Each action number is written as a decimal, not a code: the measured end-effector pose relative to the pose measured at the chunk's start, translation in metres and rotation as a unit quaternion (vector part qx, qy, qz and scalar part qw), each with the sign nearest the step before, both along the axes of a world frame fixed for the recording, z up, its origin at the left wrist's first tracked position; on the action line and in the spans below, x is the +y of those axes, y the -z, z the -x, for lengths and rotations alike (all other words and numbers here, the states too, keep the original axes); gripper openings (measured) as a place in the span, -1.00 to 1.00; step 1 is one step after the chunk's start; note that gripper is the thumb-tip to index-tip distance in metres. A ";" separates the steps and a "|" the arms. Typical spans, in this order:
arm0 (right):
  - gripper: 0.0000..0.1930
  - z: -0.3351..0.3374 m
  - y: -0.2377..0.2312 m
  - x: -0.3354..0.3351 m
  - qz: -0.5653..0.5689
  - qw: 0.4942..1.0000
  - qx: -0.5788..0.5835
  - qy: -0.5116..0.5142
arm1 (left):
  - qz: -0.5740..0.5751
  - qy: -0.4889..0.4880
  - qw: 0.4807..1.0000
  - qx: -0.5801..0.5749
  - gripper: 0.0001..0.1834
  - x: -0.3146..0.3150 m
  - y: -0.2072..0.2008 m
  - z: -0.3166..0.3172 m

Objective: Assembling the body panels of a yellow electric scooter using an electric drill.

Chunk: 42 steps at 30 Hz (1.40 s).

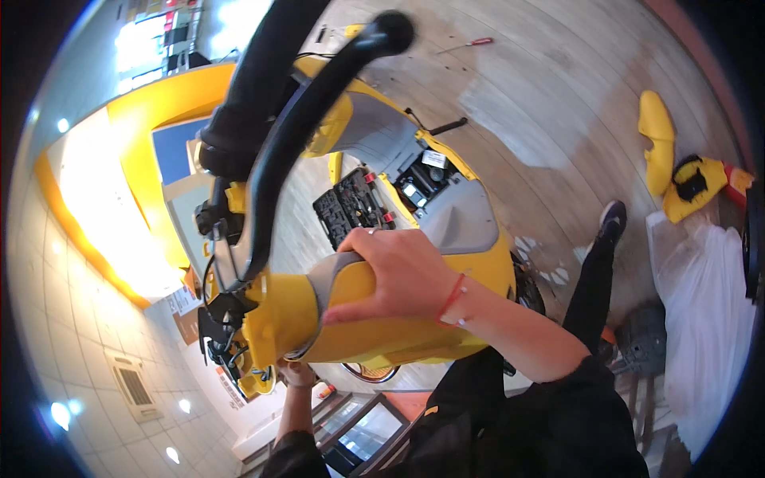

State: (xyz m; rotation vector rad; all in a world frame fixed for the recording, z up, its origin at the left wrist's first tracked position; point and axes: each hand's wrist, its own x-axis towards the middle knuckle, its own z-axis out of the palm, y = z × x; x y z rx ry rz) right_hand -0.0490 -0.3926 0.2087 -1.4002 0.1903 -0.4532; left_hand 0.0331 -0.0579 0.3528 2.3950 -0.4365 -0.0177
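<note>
Looks a workshop, this: open black tool case [351, 205] beside a partly stripped yellow-and-grey scooter [464, 227], loose curved yellow panel [657, 145] lying well apart from it.

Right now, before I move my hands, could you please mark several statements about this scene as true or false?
1. The right hand touches the smooth yellow plastic panel. True.
2. The rectangular black plastic tool case is closed. False: it lies open, showing its contents.
3. The slim red-handled screwdriver lies on the grey wood-look floor. True.
4. The right wrist is bare. False: a thin red bracelet circles it.
5. The loose, curved yellow plastic cover lies on the floor. True.
</note>
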 end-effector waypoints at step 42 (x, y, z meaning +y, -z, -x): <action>0.25 0.182 0.169 0.190 -0.662 0.735 0.120 0.082 | -0.829 0.380 0.373 0.171 -0.09 -0.332 0.215 0.069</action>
